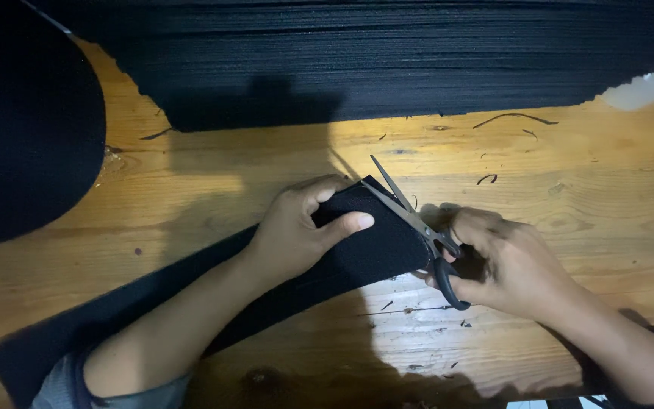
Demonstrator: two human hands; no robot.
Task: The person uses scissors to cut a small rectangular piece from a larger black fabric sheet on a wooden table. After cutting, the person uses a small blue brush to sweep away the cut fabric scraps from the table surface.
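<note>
At the near edge of the wooden table [569, 204], two forearms reach in from below. Left hand [297, 227] clamps the end of a long black fabric strip [357, 257], thumb on top, fingers curled over the far edge, holding it taut and slightly lifted. Strip runs diagonally back toward the near left corner, under the left arm. Right hand [505, 265] closed through the black loops of the scissors [418, 223]; blades lie along the strip's right-hand end, tips pointing away, only slightly parted. Step in hand, as judged: trimming the strip's end, cut partly through. Next move calls for keeping tension with the left hand, thumb clear of the blade line. Beyond the hands: loose black thread scraps [513, 117] scattered on the wood. Farther back: a thick stack of black fabric layers [418, 60]; far left, a rounded black fabric piece [24, 129].
</note>
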